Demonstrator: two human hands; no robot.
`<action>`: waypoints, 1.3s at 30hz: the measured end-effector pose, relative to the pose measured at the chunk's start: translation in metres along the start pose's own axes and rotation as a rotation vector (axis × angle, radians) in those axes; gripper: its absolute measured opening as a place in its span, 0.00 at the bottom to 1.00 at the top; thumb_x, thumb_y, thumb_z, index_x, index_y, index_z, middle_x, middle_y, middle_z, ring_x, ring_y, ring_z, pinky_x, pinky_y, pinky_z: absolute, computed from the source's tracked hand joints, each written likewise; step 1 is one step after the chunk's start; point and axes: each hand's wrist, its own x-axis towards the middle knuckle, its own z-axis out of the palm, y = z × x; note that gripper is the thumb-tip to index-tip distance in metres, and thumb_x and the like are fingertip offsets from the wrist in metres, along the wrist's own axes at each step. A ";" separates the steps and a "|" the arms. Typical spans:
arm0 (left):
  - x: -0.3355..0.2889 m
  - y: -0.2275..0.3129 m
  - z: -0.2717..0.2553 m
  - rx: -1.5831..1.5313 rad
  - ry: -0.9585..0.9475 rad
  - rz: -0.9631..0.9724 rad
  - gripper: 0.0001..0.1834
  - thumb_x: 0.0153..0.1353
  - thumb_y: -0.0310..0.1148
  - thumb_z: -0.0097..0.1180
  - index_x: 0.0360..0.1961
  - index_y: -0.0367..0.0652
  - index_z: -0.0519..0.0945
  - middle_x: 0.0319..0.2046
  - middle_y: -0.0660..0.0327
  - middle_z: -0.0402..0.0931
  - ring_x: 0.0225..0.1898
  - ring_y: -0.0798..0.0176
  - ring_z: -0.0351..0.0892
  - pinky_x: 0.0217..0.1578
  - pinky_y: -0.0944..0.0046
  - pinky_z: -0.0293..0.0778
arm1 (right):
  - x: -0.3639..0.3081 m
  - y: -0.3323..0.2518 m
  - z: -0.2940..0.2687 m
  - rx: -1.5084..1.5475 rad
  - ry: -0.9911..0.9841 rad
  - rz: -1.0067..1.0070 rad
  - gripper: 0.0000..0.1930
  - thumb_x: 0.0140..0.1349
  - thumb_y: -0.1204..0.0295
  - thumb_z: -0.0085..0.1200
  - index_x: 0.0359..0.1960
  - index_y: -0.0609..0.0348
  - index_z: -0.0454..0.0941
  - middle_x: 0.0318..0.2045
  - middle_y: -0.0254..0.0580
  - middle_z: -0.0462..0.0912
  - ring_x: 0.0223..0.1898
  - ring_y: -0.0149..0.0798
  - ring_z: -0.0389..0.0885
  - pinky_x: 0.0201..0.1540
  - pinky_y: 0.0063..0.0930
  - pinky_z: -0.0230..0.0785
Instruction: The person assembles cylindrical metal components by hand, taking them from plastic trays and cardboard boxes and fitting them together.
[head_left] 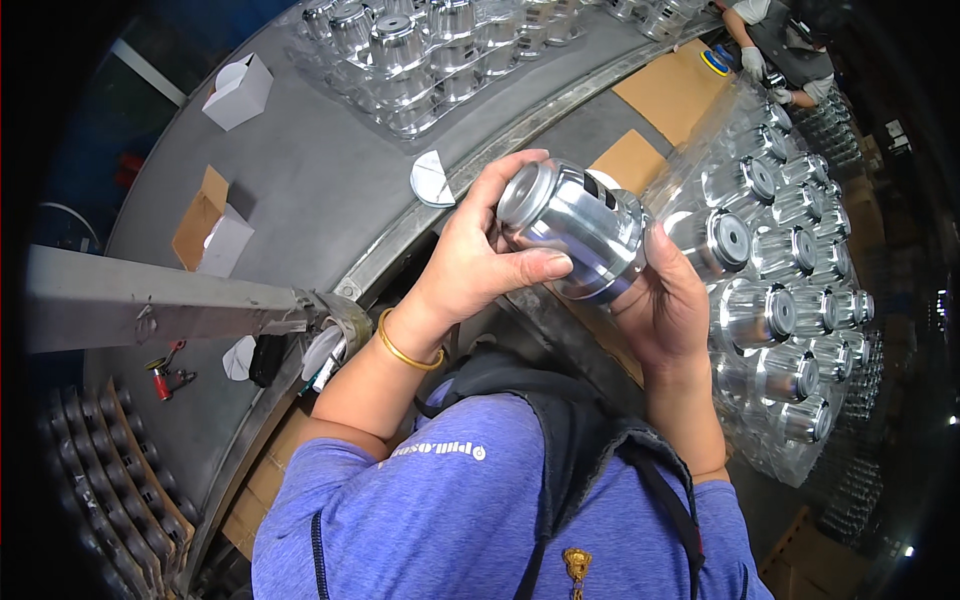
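Between my two hands is a shiny silver metal canister (582, 225), tilted on its side, with a round, rimmed end toward the upper left and a small dark label on its wall. My left hand (490, 240) is wrapped round the rimmed end, its thumb lying along the near side. My right hand (668, 300) supports the other end from below and the right, thumb up along the edge. A yellow bangle (408, 352) circles my left wrist. The far fingers of both hands are partly hidden behind the canister.
Many similar canisters (735, 240) stand in clear plastic trays at right; another trayful (395, 45) sits on the grey table (300, 140). Small open boxes (240, 92), a white paper piece (431, 180) and a metal beam (160, 300) lie leftward. A gloved co-worker (790, 60) works top right.
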 end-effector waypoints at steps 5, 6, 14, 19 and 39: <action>0.001 -0.001 -0.004 -0.030 -0.008 -0.012 0.44 0.42 0.27 0.69 0.60 0.39 0.57 0.52 0.57 0.64 0.52 0.63 0.67 0.54 0.63 0.65 | -0.002 0.002 -0.010 0.038 -0.046 0.039 0.23 0.62 0.62 0.47 0.51 0.71 0.65 0.47 0.52 0.74 0.47 0.42 0.76 0.51 0.37 0.69; 0.002 -0.001 -0.004 -0.028 -0.017 -0.006 0.44 0.43 0.28 0.69 0.60 0.39 0.56 0.52 0.56 0.64 0.52 0.63 0.67 0.54 0.63 0.65 | -0.003 0.002 -0.012 0.038 -0.047 0.038 0.23 0.62 0.62 0.47 0.51 0.71 0.65 0.47 0.52 0.74 0.47 0.42 0.76 0.51 0.37 0.69; -0.001 -0.004 -0.005 -0.045 0.024 0.015 0.44 0.47 0.33 0.66 0.62 0.36 0.55 0.53 0.54 0.65 0.53 0.61 0.66 0.55 0.63 0.62 | -0.010 0.009 -0.012 -0.224 -0.148 -0.023 0.23 0.53 0.67 0.60 0.48 0.68 0.72 0.41 0.44 0.78 0.43 0.35 0.77 0.48 0.28 0.68; -0.003 0.002 -0.005 -0.046 0.013 0.023 0.47 0.44 0.35 0.68 0.62 0.36 0.54 0.55 0.54 0.63 0.54 0.61 0.65 0.55 0.62 0.61 | -0.017 0.012 -0.010 -0.426 -0.140 -0.072 0.21 0.51 0.71 0.62 0.45 0.68 0.74 0.39 0.42 0.80 0.41 0.34 0.77 0.46 0.25 0.67; -0.007 0.005 -0.005 0.058 -0.050 0.096 0.50 0.34 0.18 0.69 0.61 0.41 0.56 0.55 0.59 0.59 0.56 0.63 0.62 0.57 0.64 0.60 | -0.018 0.013 -0.009 -0.388 -0.081 -0.238 0.19 0.53 0.79 0.57 0.49 0.68 0.72 0.41 0.40 0.78 0.42 0.29 0.75 0.48 0.21 0.66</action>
